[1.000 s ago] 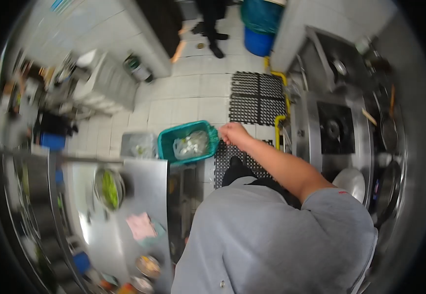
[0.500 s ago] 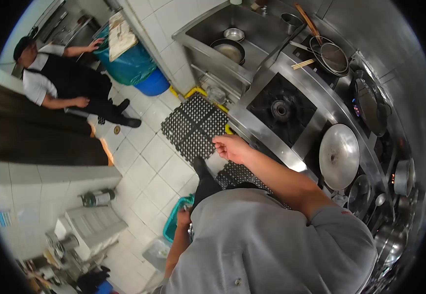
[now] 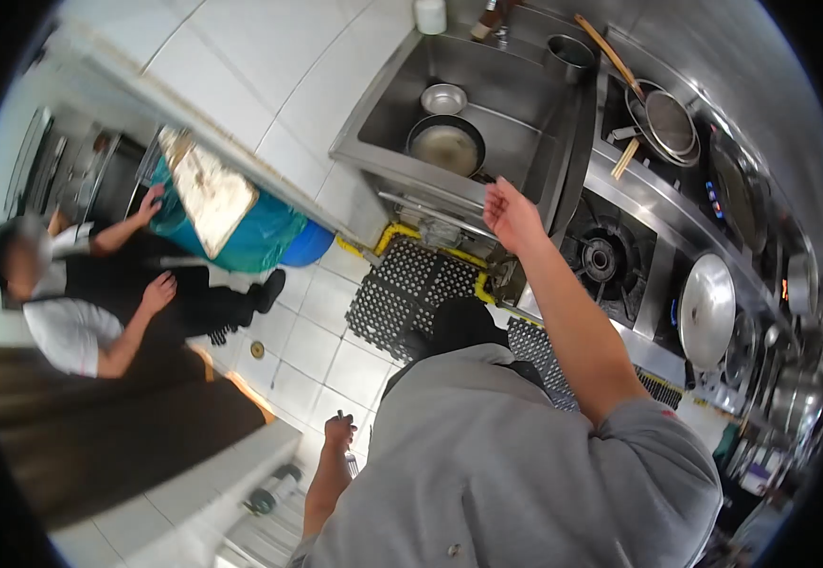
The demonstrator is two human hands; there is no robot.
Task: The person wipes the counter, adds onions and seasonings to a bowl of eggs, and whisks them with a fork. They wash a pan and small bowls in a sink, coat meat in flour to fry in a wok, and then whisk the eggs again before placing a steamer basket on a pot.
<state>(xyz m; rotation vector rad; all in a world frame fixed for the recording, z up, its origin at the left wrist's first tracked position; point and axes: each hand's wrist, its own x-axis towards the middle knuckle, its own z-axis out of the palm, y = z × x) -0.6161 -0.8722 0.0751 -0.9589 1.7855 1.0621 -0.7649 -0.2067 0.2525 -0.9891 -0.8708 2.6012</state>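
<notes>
My right hand (image 3: 513, 216) is held out at the sink's front edge, fingers loosely bent and nothing visible in them. Just beyond its fingertips, the handle of a dark frying pan (image 3: 445, 146) points toward it. The pan lies in the steel sink (image 3: 366, 133) with cloudy liquid inside, beside a small metal bowl (image 3: 443, 98). Low at my left side, my left hand (image 3: 339, 432) is closed around a fork (image 3: 352, 464), its tines pointing back toward me and its handle end showing above the fist.
A stove with a bare burner (image 3: 603, 257) stands right of the sink. Behind it are a wok (image 3: 707, 310), strainers (image 3: 669, 123) and lit flames. Black rubber mats (image 3: 392, 301) cover part of the tiled floor. At left, a person (image 3: 99, 284) stands by a teal-lined bin (image 3: 269, 232).
I have moved closer to the sink. My right hand has come up to its front edge, and my left hand with the fork has swung forward. The person at left has shifted.
</notes>
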